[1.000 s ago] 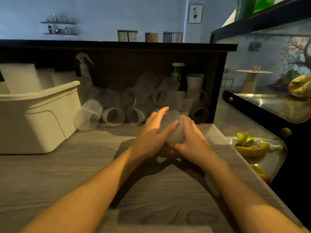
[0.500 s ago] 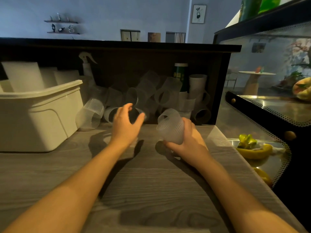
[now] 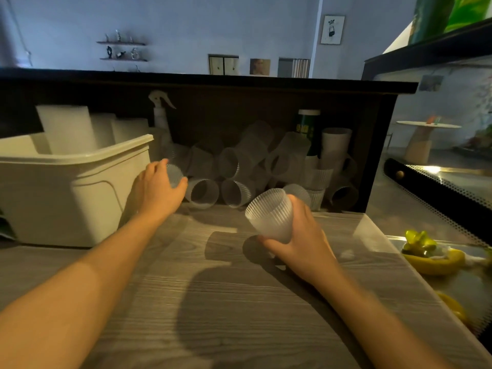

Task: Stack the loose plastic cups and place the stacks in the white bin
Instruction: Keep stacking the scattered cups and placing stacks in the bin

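Head view, the only one: right hand (image 3: 300, 235) holds a ribbed cup stack (image 3: 269, 214) low over the desk (image 3: 239, 302), fingers curled round its narrow base, mouth tipped up toward 11 o'clock. Can't tell how many cups are nested in it. Left hand (image 3: 159, 190) is out at 10 o'clock from that stack, fingers wrapped over a loose ribbed cup (image 3: 174, 174) at the left edge of the pile. That cup looks to lie on its side, long axis roughly along the 10–4 line, though the hand hides most of it. The remaining loose cups (image 3: 239, 177) sit jumbled against the dark back panel at 12 o'clock, mostly on their sides with mouths facing the camera, a few upright at the right end. White bin (image 3: 87, 182) stands at 9 o'clock, just beside the left hand, with pale stacks already standing in it. Key relation, as I read it: the gripped cup is up-left of the stack's open mouth, and that mouth points toward it, so the cup needs to come base-first down the 10-to-4 line to nest. Left hand is the nearer one to both the pile and the bin. Many cups are not yet stacked; task looks early-to-mid.
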Motion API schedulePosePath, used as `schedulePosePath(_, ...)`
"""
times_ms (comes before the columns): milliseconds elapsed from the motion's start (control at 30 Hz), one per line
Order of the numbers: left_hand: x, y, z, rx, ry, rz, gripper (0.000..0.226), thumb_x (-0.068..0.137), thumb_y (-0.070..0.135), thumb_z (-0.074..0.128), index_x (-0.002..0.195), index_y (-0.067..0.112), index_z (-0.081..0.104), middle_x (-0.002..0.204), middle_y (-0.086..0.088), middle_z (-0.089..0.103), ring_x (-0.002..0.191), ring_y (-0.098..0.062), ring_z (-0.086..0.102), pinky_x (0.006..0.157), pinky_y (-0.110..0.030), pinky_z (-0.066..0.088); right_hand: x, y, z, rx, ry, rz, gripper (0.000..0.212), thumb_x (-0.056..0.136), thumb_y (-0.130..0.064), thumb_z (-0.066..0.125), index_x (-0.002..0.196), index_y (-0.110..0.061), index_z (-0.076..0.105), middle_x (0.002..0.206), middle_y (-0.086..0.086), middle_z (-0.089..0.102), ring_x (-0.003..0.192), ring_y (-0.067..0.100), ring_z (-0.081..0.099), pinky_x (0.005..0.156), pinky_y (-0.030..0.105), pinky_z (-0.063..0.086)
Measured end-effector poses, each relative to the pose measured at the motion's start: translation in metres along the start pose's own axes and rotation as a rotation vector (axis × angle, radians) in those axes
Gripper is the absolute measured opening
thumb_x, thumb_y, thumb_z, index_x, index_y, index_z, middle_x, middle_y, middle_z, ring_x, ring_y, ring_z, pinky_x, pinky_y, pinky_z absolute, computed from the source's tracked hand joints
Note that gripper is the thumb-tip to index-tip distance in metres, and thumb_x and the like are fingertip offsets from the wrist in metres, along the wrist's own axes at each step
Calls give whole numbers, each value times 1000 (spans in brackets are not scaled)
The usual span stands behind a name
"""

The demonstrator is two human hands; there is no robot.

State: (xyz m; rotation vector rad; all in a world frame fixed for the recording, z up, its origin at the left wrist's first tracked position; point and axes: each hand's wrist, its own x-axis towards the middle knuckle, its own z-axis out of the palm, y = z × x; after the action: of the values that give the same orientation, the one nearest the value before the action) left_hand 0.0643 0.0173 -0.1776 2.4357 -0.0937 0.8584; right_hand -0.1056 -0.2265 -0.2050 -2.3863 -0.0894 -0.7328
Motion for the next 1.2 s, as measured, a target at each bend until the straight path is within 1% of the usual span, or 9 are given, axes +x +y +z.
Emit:
schedulePosePath(167,28,4,11,243,-125,-65,69,88,48,63,137,4,40,136,-23,49,124,-42,46,102,-47,39,2,3,5,13,-31,9,84,75,-46,77,140,-37,25,133,-14,39,110,8,48,85,29,49)
schedulePosePath(300,28,-1,15,322,-81,-22,65,86,38,70,135,7,40,133,-22,49,119,-43,48,98,-48,42,2,6,4,20,-21,28,83,74,-47,77,139,-37,27,132,-14,40,110,8,49,86,31,50)
schedulePosePath(567,3,9,-5,36,87,116,81,84,36,72,148,11,29,138,-17,43,119,-38,49,94,-47,44,1,4,5,25,-35,12,83,75,-47,76,140,-34,27,132,-12,41,111,11,50,84,32,49)
schedulePosePath(767,-29,29,-20,-323,92,220,61,81,43,75,129,15,47,125,-7,52,109,-20,51,80,-26,46,-1,4,2,-5,-32,23,83,73,-47,78,138,-31,28,132,-8,42,113,15,50,87,33,47)
schedulePosePath(833,-43,35,-24,-412,62,248,55,84,42,72,128,18,52,122,-2,52,106,-14,51,77,-20,47,0,3,1,2,-36,35,87,71,-52,79,138,-30,28,134,-8,42,114,15,49,90,35,47)
schedulePosePath(900,-52,43,-28,-513,4,256,48,87,41,68,129,22,55,121,0,52,106,-11,54,80,-23,52,-1,2,0,15,-30,36,89,69,-56,78,138,-29,29,135,-8,42,115,14,48,90,35,46)
schedulePosePath(1033,-70,58,-35,-698,-195,238,51,80,45,69,125,28,51,115,9,56,101,0,58,74,-15,51,-1,1,1,-100,-50,-5,84,73,-46,77,139,-27,30,132,-2,43,115,18,50,91,38,47)
schedulePosePath(1133,-79,62,-35,-684,-307,289,45,70,58,66,107,35,55,106,13,61,97,1,61,75,-21,57,0,0,1,-170,-39,-46,83,73,-40,77,140,-27,30,130,-2,44,117,18,47,91,38,46)
schedulePosePath(1200,-83,61,-33,-652,-364,328,47,73,66,68,108,35,58,105,13,63,98,-1,61,78,-26,58,-1,-1,1,-230,-58,-77,83,74,-39,76,140,-27,28,130,-2,42,118,18,44,91,36,46)
